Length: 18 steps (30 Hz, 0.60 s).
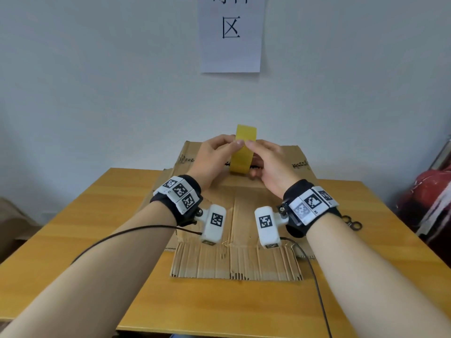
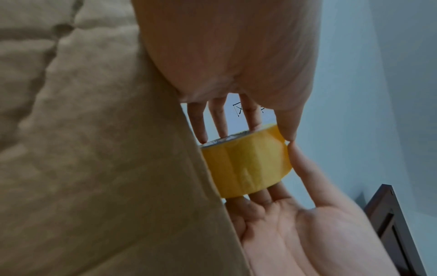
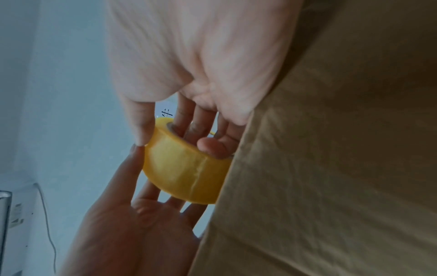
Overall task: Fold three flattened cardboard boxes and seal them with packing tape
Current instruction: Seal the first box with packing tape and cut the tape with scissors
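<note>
We hold the tape roll upright between both hands above the flattened cardboard, left hand and right hand curled round it with thumbs meeting on top, probably hunting the free end, which blur hides, so pick slowly.
</note>
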{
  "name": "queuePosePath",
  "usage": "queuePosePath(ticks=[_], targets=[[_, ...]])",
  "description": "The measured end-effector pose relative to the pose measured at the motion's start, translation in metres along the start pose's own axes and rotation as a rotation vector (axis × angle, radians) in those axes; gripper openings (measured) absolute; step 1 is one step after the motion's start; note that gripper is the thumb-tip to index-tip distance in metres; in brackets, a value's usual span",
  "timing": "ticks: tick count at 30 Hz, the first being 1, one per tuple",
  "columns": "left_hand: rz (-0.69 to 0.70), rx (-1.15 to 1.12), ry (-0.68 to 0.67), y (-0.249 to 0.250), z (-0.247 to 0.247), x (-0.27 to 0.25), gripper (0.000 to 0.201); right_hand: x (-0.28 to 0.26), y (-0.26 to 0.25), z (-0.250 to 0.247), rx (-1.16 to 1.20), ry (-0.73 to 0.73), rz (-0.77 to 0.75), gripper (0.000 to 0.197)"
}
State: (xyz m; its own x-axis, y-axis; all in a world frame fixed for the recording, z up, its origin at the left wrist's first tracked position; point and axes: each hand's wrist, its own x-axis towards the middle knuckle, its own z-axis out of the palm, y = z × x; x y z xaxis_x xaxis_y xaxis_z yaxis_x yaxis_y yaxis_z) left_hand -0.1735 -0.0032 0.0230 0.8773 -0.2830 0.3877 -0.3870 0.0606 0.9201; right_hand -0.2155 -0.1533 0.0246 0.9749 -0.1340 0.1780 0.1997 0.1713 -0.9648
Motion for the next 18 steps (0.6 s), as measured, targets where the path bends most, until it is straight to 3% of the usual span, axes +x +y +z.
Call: queuePosePath(ticks=[4,10,18], targets=[[-0.004,-0.011,-0.077,0.0015,-0.0015,-0.0017,0.016,0.0028,0.0007,0.0002,0.063,-0.015,-0.011,0.019],[-0.014,-0.026,-0.056,-0.0047,-0.0015,0.0007,0.017,0.0033,0.0084,-0.0018,0.154,-0.080,-0.120,0.014],[-0.028,-0.068,-0.013,-0.0078,-0.0040,-0.0016,0.018,0.0023,0.0079,-0.0015,0.056,-0.033,-0.029,0.010]])
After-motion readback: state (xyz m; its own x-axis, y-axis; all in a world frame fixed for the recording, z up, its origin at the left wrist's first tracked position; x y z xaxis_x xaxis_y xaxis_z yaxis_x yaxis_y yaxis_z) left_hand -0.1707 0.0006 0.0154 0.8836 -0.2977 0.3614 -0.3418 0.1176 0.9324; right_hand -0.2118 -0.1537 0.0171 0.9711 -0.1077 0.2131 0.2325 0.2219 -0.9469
